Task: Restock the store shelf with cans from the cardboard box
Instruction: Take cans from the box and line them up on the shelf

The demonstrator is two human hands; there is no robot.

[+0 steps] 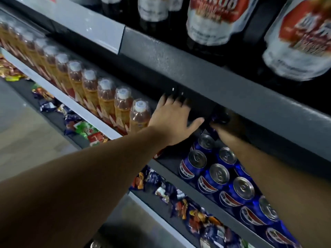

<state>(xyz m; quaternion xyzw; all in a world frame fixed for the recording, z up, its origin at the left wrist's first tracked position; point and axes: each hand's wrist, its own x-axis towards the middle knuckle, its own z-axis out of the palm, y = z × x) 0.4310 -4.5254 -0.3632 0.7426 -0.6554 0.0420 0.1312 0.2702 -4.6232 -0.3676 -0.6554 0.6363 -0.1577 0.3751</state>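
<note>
At centre, the left hand splays loose beside clear amber plastic bottles, while the dark grey shelf lip hides the right hand's fingers above blue metal cans.

Amber drink bottles lined up at left, snack packets scattered below, red-labelled bottles overhead.

Right hand is lost in shadow under the shelf; fingertips of left hand fade too. Top bottles blurred, cropped.
</note>
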